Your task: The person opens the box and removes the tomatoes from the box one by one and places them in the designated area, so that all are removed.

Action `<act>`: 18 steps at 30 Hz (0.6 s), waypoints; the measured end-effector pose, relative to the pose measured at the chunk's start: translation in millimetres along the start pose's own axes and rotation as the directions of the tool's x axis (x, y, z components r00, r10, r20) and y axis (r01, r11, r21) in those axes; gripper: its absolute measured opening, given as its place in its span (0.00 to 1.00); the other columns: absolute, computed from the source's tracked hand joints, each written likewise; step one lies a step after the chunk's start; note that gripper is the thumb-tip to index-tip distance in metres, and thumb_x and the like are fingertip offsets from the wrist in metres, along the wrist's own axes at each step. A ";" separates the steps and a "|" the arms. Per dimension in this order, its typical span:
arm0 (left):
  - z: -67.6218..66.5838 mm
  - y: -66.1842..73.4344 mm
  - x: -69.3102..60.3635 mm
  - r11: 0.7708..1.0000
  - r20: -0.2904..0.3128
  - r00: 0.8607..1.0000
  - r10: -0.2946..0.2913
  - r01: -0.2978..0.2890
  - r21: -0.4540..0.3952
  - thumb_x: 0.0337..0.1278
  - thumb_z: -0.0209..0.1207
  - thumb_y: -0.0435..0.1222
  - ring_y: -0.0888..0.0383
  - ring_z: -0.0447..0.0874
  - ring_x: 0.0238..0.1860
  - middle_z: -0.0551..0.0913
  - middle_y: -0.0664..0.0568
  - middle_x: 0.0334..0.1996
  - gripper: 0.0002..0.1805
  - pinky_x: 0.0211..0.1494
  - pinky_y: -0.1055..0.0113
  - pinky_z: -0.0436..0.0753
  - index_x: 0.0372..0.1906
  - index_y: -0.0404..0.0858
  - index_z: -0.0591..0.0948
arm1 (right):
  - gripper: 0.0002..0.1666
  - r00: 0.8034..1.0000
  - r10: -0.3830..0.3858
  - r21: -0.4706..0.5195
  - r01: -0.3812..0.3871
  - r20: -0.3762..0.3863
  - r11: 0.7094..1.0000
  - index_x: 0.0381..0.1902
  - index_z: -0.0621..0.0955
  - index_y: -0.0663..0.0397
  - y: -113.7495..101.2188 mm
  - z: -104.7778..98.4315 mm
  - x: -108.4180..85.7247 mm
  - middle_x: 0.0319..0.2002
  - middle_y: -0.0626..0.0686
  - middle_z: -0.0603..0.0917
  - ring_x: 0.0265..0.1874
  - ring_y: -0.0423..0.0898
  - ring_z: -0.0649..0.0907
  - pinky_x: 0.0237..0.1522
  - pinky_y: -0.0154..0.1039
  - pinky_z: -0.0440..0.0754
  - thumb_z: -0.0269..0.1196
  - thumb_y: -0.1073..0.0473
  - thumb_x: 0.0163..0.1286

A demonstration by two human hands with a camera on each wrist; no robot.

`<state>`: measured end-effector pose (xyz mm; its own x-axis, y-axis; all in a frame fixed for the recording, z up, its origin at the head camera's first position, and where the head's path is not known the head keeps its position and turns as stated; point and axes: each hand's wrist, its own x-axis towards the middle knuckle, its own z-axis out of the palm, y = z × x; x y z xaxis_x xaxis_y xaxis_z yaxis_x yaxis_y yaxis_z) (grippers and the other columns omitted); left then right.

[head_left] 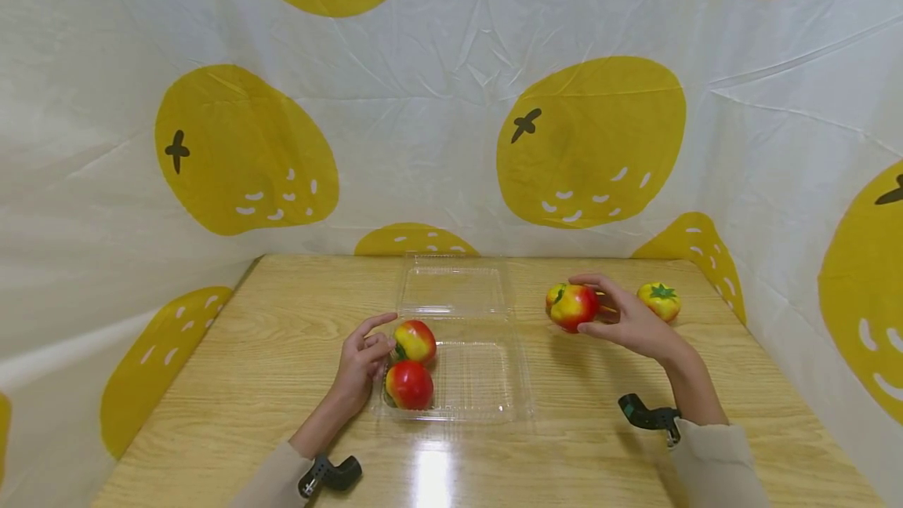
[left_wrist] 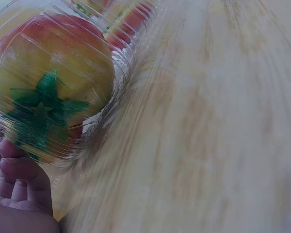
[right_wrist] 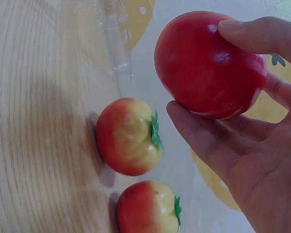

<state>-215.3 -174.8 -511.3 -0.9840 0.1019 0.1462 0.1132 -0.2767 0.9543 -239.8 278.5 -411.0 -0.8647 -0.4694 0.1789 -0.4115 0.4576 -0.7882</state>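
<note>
Holding one red-and-yellow fruit (head_left: 576,309) in the right hand (head_left: 640,329), raised off the table (head_left: 282,320) and to the right of the clear tray (head_left: 480,375). Grasping round the broad sides, with thumb on one side and fingertips on the other, probably to keep such a smooth, round shape from slipping. Resting the left hand (head_left: 358,367) at the tray's left edge, with some fingers bent and the index finger stretched forward; cannot tell whether pinching the rim or only touching it. Likely kept there to steady light plastic against sliding. See beyond the tray a clear lid (head_left: 455,288), laid back flat, presumably so as to leave the hollow uncovered. Find in the tray a far fruit (head_left: 416,342) and a near fruit (head_left: 411,387), set one behind the other along the left side, perhaps to save space on the right.

Count five fruits in all: one in the right hand, two in the tray, two on the table. Of that last pair, find an inner fruit (right_wrist: 126,136), mostly hidden by the right hand in the head view, and an outer fruit (head_left: 659,302) farther right. Count also one tray, one lid, two hands.
</note>
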 end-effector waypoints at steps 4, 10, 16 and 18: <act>-0.8 -0.1 -0.1 1.000 -0.002 1.000 -0.006 0.006 0.005 0.69 0.57 0.28 0.64 0.65 0.15 0.71 0.56 0.19 0.26 0.17 0.76 0.65 0.70 0.29 0.70 | 0.38 1.000 -0.005 -0.005 0.005 -0.009 1.000 0.73 0.67 0.55 1.9 -1.4 -1.1 0.69 0.64 0.72 0.64 0.67 0.77 0.57 0.22 0.75 0.69 0.62 0.69; -1.3 -0.8 0.4 1.000 -0.003 1.000 -0.009 0.009 0.003 0.69 0.57 0.27 0.63 0.64 0.15 0.70 0.56 0.19 0.26 0.17 0.76 0.65 0.70 0.29 0.70 | 0.38 1.000 0.014 -0.011 -0.014 -0.014 1.000 0.71 0.67 0.57 5.9 -3.4 -2.2 0.68 0.65 0.73 0.63 0.65 0.76 0.56 0.23 0.77 0.70 0.63 0.67; -1.0 -1.2 0.6 1.000 0.000 1.000 -0.008 0.008 -0.011 0.69 0.57 0.27 0.63 0.65 0.15 0.71 0.57 0.18 0.26 0.17 0.77 0.65 0.70 0.28 0.69 | 0.37 0.999 0.037 -0.001 -0.037 -0.011 0.999 0.68 0.67 0.58 10.5 -4.5 -2.8 0.68 0.68 0.72 0.65 0.68 0.75 0.55 0.24 0.78 0.71 0.63 0.66; -0.7 -0.7 0.4 1.000 -0.001 1.000 -0.012 0.012 -0.012 0.69 0.57 0.27 0.64 0.65 0.15 0.71 0.57 0.18 0.26 0.17 0.76 0.65 0.70 0.29 0.69 | 0.38 0.999 0.039 -0.001 -0.039 -0.007 0.999 0.69 0.66 0.58 12.7 -4.8 -3.1 0.68 0.68 0.71 0.65 0.69 0.75 0.56 0.24 0.77 0.71 0.63 0.66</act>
<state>-215.9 -175.3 -512.1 -0.9853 0.1044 0.1349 0.0999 -0.2873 0.9526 -243.7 289.4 -418.8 -0.8822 -0.4457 0.1517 -0.3775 0.4769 -0.7938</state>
